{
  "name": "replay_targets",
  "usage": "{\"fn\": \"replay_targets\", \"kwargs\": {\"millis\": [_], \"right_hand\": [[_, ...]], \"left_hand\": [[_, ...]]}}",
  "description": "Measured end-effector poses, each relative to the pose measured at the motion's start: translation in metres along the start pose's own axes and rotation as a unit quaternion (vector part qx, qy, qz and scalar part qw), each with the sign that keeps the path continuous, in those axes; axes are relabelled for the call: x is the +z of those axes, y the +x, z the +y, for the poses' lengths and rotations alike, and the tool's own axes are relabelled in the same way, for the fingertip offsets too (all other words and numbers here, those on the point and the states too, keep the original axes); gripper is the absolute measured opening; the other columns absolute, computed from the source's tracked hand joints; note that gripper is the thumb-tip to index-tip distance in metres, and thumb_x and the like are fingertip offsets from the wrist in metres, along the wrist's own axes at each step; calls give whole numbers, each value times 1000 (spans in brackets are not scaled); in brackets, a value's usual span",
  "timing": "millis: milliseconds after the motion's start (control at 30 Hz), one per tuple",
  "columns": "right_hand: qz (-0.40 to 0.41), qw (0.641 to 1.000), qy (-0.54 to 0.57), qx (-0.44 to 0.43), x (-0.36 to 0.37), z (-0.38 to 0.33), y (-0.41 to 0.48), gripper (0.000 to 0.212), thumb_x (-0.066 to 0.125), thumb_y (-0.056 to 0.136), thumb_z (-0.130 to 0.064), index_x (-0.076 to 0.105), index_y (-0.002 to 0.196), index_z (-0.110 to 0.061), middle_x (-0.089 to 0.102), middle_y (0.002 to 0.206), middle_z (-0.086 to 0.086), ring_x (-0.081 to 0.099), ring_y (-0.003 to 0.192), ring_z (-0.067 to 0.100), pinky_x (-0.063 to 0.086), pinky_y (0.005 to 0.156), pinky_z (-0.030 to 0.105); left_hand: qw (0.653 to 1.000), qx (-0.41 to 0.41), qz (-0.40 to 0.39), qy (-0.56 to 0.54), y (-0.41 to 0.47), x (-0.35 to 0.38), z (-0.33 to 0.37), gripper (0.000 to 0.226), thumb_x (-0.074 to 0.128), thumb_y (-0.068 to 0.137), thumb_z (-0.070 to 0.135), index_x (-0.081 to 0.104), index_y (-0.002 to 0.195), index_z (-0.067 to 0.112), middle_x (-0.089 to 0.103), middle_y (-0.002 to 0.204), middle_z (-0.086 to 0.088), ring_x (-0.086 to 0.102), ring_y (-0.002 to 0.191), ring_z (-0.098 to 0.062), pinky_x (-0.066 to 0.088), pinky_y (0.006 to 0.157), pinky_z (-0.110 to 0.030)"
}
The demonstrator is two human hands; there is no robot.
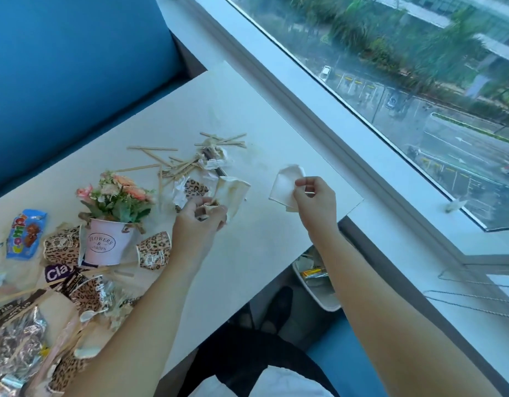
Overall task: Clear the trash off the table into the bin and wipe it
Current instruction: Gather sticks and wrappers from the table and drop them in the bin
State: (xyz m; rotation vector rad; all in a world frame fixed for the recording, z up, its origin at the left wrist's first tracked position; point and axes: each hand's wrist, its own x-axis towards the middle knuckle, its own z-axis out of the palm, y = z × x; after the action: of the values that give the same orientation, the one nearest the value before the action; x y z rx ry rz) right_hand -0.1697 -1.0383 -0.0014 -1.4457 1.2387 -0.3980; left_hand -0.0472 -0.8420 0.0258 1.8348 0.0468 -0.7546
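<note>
A white table [256,253] carries scattered trash. My left hand [200,217] grips a wad of crumpled paper together with a flattened stained paper cup [233,191] near the table's middle. My right hand [316,200] pinches a squashed white paper cup [284,186] just above the table's right edge. Wooden stir sticks [173,164] and crumpled tissues [216,161] lie beyond my left hand. Leopard-print paper cups [154,250], snack wrappers [25,233] and foil [15,342] pile up at the left. A white bin [319,293] with some wrappers inside stands on the floor below the table's right edge.
A pink flower pot [107,245] with artificial flowers stands among the trash on the left. A blue seat back [75,67] runs behind the table. A window sill [390,224] and a large window are on the right. My legs are under the table's near edge.
</note>
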Motion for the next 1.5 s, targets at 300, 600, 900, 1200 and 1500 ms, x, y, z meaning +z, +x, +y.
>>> {"fn": "replay_targets", "kwargs": {"millis": [300, 600, 900, 1200, 1500], "right_hand": [[53, 996, 3, 74, -92, 85, -45, 16, 56, 93, -16, 66, 101, -26, 65, 102, -2, 58, 70, 3, 45, 55, 14], [86, 983, 18, 162, -149, 159, -78, 19, 55, 90, -13, 65, 102, -25, 56, 92, -7, 53, 75, 13, 41, 64, 24], [21, 980, 14, 200, -157, 196, -79, 31, 61, 89, -16, 59, 117, -29, 58, 110, -6, 61, 89, 11, 56, 80, 30], [29, 988, -31, 147, -153, 175, -81, 45, 52, 91, -17, 56, 133, -33, 51, 137, -4, 49, 113, 8, 51, 103, 42], [47, 993, -93, -52, -98, 91, -63, 38, 55, 92, -12, 61, 125, -29, 46, 128, -7, 45, 115, 6, 39, 99, 23]], "left_hand": [[986, 11, -107, 127, -52, 86, -26, 42, 79, 67, 49, 63, 102, 32, 70, 101, 4, 74, 87, -17, 60, 92, -49], [943, 39, -203, 262, -88, 165, -62, 32, 77, 81, 38, 58, 106, 31, 67, 105, 5, 69, 91, -15, 51, 71, -28], [917, 35, -219, 330, -85, 212, -96, 56, 73, 88, 44, 48, 132, 19, 59, 118, 2, 58, 102, -14, 43, 72, -23], [927, 68, -207, 306, -97, 184, -77, 53, 69, 94, 42, 48, 141, 29, 54, 134, 7, 57, 96, 5, 39, 70, -13], [958, 113, -115, 236, -87, 119, -34, 39, 68, 96, 40, 53, 132, 34, 60, 123, 16, 64, 97, 2, 42, 67, -9]]}}
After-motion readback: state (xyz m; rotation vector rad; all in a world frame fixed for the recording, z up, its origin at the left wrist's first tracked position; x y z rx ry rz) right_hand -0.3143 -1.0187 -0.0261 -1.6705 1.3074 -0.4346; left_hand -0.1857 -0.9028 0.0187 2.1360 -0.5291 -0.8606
